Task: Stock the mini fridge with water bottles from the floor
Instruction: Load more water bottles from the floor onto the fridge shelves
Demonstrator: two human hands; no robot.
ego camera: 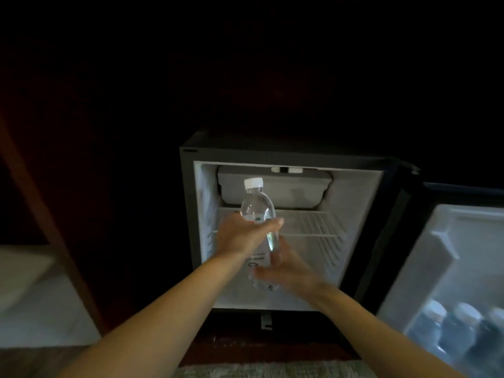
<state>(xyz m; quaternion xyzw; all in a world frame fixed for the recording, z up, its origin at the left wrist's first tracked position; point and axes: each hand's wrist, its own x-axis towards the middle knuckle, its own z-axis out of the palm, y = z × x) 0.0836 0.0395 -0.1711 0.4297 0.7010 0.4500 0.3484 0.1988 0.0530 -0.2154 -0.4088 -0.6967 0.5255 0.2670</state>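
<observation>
A clear water bottle [256,207] with a white cap stands upright in front of the open mini fridge [354,214]. My left hand [240,236] grips its middle, fingers wrapped round it. My right hand [286,271] is blurred and sits at the bottle's lower part, fingers against it; whether they curl round it is unclear. Behind the bottle is the wire shelf [313,222], bare, with a small freezer box above it. The fridge door [463,255] hangs open to the right, and several capped bottles [458,331] stand in its lower rack.
Dark wooden cabinet walls surround the fridge. A wooden post [54,241] slants at the left, with pale floor [35,309] beyond it. A strip of carpet [259,371] lies at the bottom edge.
</observation>
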